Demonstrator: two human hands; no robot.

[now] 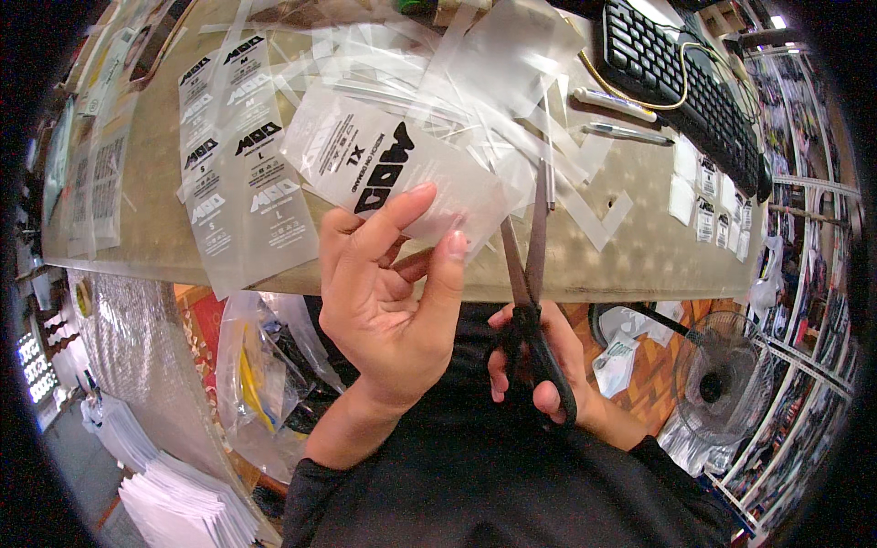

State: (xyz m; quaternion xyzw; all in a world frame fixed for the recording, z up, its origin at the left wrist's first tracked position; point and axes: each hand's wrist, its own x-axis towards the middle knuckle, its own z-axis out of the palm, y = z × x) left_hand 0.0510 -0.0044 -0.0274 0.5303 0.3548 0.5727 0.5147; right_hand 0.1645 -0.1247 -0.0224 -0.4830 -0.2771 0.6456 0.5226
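My left hand (393,297) pinches a translucent sheet of black-printed labels (329,137) between thumb and fingers, holding it tilted above the table. Black-handled scissors (524,320) are in my right hand (566,347), with thumb and fingers at the handle loops. Their blades point away from me and stand a little apart. The blades are just right of the sheet's edge; whether they touch it I cannot tell. More printed translucent label strips (260,187) lie on the table left of my left hand.
Clear plastic offcuts (384,55) litter the far side of the table (667,265). A black keyboard (676,78), a white marker (614,104), a pen (630,133) and several small cut labels (705,219) lie right. Below are a fan (717,379) and a plastic bag (260,365).
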